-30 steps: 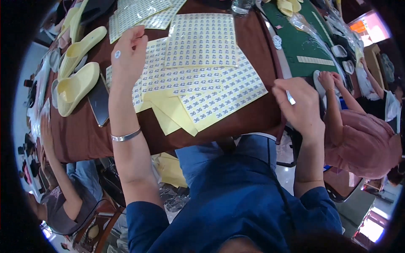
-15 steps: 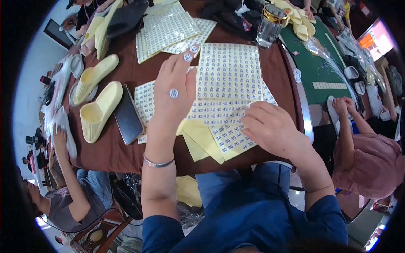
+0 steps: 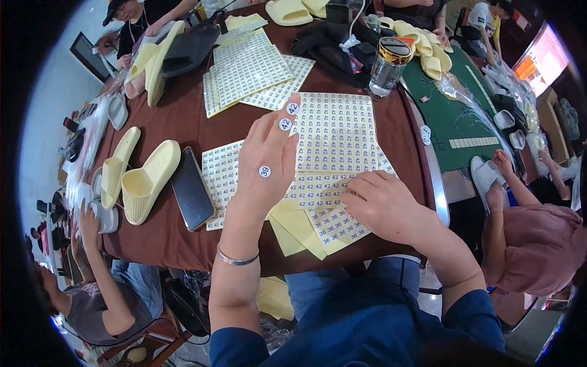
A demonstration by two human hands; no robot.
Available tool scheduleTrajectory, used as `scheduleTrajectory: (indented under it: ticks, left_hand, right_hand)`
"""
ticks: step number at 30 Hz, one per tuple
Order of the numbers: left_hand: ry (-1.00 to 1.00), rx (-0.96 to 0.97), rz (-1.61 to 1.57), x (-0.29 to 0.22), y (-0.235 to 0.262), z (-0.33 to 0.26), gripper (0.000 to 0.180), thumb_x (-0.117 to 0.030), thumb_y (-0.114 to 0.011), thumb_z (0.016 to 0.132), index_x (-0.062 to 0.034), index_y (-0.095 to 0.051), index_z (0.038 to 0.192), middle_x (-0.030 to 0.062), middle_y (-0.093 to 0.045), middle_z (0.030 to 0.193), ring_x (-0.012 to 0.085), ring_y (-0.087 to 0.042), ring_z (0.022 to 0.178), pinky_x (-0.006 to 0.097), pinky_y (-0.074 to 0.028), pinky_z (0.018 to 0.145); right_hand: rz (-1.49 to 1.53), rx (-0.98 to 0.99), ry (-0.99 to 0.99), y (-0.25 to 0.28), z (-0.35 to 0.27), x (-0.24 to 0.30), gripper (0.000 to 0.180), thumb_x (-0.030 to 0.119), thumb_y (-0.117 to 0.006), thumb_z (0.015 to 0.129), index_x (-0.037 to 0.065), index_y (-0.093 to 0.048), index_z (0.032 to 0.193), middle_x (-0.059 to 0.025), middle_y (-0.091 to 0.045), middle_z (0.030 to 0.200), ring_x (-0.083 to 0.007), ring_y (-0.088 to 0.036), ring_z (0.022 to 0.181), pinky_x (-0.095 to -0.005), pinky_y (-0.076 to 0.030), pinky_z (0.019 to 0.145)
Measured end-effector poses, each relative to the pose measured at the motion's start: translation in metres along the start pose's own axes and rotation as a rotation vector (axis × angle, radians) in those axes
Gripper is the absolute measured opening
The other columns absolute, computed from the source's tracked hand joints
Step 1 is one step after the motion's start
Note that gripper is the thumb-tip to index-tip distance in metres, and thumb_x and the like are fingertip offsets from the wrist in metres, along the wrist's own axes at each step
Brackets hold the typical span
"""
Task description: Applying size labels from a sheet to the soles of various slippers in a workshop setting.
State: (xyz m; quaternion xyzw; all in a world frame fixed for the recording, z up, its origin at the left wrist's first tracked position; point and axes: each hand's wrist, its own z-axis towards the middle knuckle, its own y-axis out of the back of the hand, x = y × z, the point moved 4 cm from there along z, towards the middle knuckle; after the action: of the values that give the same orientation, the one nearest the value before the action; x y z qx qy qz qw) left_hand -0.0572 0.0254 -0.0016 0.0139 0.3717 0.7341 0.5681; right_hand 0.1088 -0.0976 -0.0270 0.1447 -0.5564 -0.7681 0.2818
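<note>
My left hand (image 3: 263, 162) is at the left edge of a pale yellow sheet of small round number stickers (image 3: 335, 131), its thumb and forefinger closed at that edge. Two round white stickers sit on the forefinger and another on the back of the hand. My right hand (image 3: 386, 205) rests low on the sheets with its fingers curled and pressed together; whatever is under the fingertips is hidden. More sticker sheets (image 3: 339, 229) lie overlapped beneath both hands, along with yellow backing paper (image 3: 293, 229).
Left of the sheets lie a dark phone (image 3: 192, 189) and a pair of pale yellow slippers (image 3: 150, 183). Further sticker sheets (image 3: 251, 67) are at the back. A gold-lidded glass jar (image 3: 385, 70) stands by a green mat (image 3: 455, 122). People sit on both sides.
The view has tilted, so the table appears lower. My right hand has shifted slightly left against the sheets, and its fingers remain curled. My left hand stays at the sheet's edge.
</note>
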Motion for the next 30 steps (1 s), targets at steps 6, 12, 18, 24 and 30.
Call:
scheduleTrajectory:
  ticks: [6,12,18,24,30]
  left_hand:
    - [0.072,-0.014,0.097,0.028,0.02,0.003,0.043,0.002,-0.061,0.091,-0.0009,-0.054,0.133,0.0173,-0.067,0.104,0.0301,-0.066,0.093,0.037,-0.053,0.082]
    - [0.167,-0.186,0.037,0.054,0.043,0.0,0.037,-0.004,-0.06,0.096,-0.0028,-0.054,0.133,0.0139,-0.069,0.112,0.0219,-0.068,0.093,0.031,-0.054,0.081]
    - [0.142,-0.228,0.07,0.043,0.043,-0.002,0.025,-0.004,-0.063,0.092,0.0005,-0.059,0.116,0.0164,-0.069,0.109,0.0348,-0.069,0.095,0.04,-0.054,0.085]
    - [0.164,-0.196,0.026,0.039,0.042,0.0,0.03,-0.002,-0.063,0.091,-0.0008,-0.058,0.121,0.0175,-0.07,0.106,0.0346,-0.069,0.095,0.04,-0.054,0.085]
    - [0.234,-0.176,0.021,0.045,0.042,-0.002,0.04,-0.001,-0.063,0.091,-0.0026,-0.055,0.131,0.016,-0.07,0.106,0.0334,-0.069,0.097,0.04,-0.054,0.085]
  right_hand:
    - [0.017,-0.039,-0.028,0.004,0.002,-0.002,0.01,0.01,-0.06,0.078,0.004,-0.062,0.086,-0.0094,-0.062,0.093,-0.0267,-0.063,0.09,-0.0399,-0.052,0.079]
    - [0.007,0.035,-0.03,0.0,0.009,0.001,0.018,0.007,-0.068,0.076,0.0,-0.065,0.093,-0.015,-0.067,0.105,-0.0311,-0.066,0.097,-0.0404,-0.055,0.082]
    - [-0.036,-0.007,-0.009,-0.002,0.004,0.002,0.016,0.008,-0.064,0.079,0.002,-0.064,0.094,-0.0115,-0.065,0.098,-0.0273,-0.066,0.095,-0.0397,-0.056,0.081]
    - [-0.06,-0.021,-0.019,0.0,0.005,0.005,0.019,0.008,-0.064,0.079,0.002,-0.064,0.097,-0.0101,-0.066,0.095,-0.0263,-0.066,0.092,-0.0393,-0.056,0.079]
    - [-0.137,-0.158,-0.161,0.02,0.006,-0.014,0.026,0.003,-0.066,0.076,0.002,-0.065,0.102,-0.0104,-0.066,0.092,-0.0278,-0.066,0.09,-0.0393,-0.055,0.074]
